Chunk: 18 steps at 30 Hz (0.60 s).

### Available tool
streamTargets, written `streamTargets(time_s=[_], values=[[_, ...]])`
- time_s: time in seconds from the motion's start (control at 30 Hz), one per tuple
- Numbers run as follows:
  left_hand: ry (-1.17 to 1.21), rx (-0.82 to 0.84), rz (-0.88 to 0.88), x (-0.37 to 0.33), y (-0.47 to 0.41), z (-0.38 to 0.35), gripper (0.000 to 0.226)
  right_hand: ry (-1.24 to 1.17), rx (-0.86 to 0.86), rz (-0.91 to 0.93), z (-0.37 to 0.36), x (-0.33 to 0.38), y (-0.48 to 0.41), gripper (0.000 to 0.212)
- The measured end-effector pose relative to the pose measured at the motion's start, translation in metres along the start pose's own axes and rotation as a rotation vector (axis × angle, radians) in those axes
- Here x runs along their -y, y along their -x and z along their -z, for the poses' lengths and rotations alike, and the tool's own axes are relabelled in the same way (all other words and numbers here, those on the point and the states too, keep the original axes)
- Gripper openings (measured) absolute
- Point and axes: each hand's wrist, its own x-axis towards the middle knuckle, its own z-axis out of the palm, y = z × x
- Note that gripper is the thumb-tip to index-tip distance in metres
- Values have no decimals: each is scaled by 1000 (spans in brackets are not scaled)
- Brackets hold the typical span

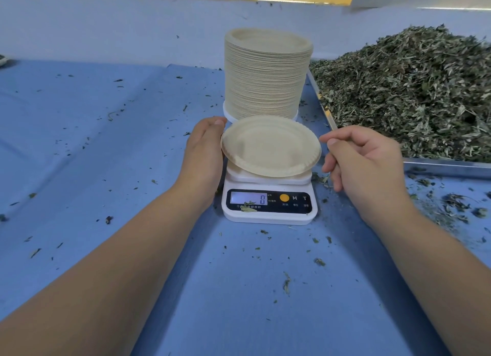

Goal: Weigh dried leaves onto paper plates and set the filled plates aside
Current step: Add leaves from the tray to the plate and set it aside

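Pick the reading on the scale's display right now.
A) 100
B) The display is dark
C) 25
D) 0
D: the lit display shows a single 0, and the paper plate above it holds no leaves yet.

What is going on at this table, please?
An empty paper plate rests on the white scale, which reads 0. The person's left hand holds the plate's left rim; the right hand hangs loosely curled beside its right rim, holding nothing. The dried leaves lie heaped in the tray at right.
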Motion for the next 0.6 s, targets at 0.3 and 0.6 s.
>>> streamTargets(time_s=[0.3,0.6], values=[[33,32,-21,0,0,0,24,212,-53,192,-1,2,5,22],[47,17,-14,0,0,-1,31,491,-87,186,4,-4,-2,17]])
